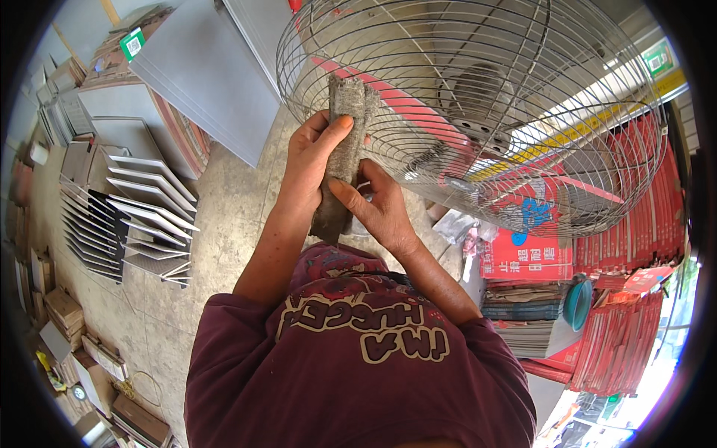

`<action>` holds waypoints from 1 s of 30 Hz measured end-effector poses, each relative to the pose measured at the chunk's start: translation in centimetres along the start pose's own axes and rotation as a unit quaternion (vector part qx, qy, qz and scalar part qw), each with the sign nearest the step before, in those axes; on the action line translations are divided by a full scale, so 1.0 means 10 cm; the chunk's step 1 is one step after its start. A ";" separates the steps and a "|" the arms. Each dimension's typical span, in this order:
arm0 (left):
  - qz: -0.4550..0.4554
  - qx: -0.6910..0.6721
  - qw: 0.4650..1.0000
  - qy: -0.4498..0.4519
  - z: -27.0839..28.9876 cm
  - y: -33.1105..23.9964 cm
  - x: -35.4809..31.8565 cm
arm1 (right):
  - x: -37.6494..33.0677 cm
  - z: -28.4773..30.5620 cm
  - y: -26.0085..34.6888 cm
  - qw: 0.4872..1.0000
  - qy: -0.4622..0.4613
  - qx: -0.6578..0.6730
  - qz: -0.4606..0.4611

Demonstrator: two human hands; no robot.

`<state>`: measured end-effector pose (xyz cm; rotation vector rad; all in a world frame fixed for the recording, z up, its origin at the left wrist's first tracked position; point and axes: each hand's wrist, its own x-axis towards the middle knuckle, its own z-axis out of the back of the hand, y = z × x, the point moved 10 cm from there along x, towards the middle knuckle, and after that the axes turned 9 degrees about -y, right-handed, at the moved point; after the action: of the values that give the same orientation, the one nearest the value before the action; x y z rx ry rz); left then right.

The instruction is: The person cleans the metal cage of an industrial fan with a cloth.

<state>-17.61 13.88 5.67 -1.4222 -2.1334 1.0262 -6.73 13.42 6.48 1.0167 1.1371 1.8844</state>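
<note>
1. Grip: both hands clench one grey, dusty cloth (342, 160), rolled into an upright wad. The left hand (308, 168) wraps its left side with the thumb across the front; the right hand (381, 209) grasps lower down, thumb pressed on the roll.
2. Position: the cloth's top end touches the lower left part of the wire fan guard (463, 112), which fills the view above the hands. The lower end hangs free just above the person's maroon shirt (351, 358).
3. Progress, as a judgement: the cloth is against the guard's wires at one spot only, so wiping looks to be at an early or middle stage. The wires are too thin here to tell which parts are clean and which are dusty. The fan blades and hub behind the guard look untouched by the cloth.
4. Counts: one cloth, one fan guard, two hands, both on the cloth.
5. Surroundings, relative to the guard: left of it, grey tiles (202, 71) lean in stacks, too many to count; right of and below it, red cartons (635, 224) stand in rows, with one teal bowl (579, 302) beneath.
</note>
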 end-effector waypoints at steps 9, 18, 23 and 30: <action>0.022 0.001 1.000 0.006 0.02 0.16 -0.09 | -0.03 -0.01 -0.26 0.996 0.017 0.023 -0.083; -0.010 0.067 0.993 0.093 -0.25 -0.07 -0.30 | -0.01 0.15 0.26 0.993 -0.028 0.112 -0.001; -0.111 0.095 0.982 0.116 -0.49 -0.41 -0.48 | -0.04 0.27 0.63 0.986 -0.067 0.069 0.139; -0.022 0.056 0.993 0.098 -0.30 -0.05 -0.30 | -0.05 0.12 0.13 0.986 -0.027 0.159 -0.034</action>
<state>-14.68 12.13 8.29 -1.3577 -1.9289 0.9340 -5.66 12.98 7.93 1.1765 1.4526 1.6446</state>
